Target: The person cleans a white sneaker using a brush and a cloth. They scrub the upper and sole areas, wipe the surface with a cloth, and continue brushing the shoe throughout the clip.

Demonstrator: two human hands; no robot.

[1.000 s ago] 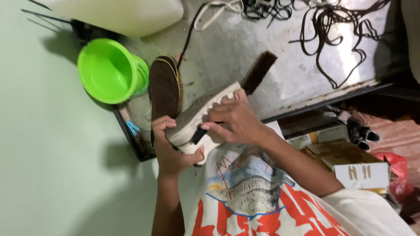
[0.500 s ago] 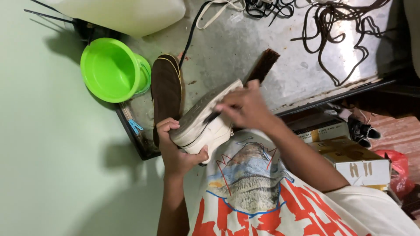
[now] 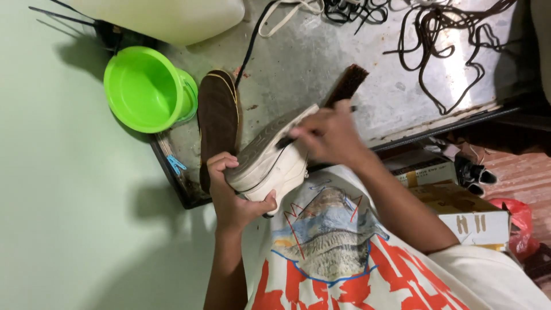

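The shoe (image 3: 267, 163) is a cream-white sneaker with a thick pale sole, held sole-up and tilted over the person's lap, just above the printed shirt (image 3: 338, 252). Its sole looks grey and grimy with a fine tread pattern. The left hand (image 3: 232, 195) is clamped around its lower end, fingers curled over the sole edge and thumb under the upper. The right hand (image 3: 327, 135) is closed on a dark, thin tool (image 3: 285, 142) — what kind cannot be told — pressed against the sole near the upper end.

Behind the hands lies a scuffed grey metal tray (image 3: 321, 63) with a dark raised rim. On it rest a brown insole (image 3: 217, 117), flat and suede-like, and a stiff brown brush (image 3: 346, 86) partly hidden by the right hand. Tangled dark laces (image 3: 442, 40) sprawl across the far part.

A bright green plastic basin (image 3: 146, 89) sits at the tray's corner — its inside looks bare. Cardboard boxes (image 3: 459, 209) stand beside the person's right arm.
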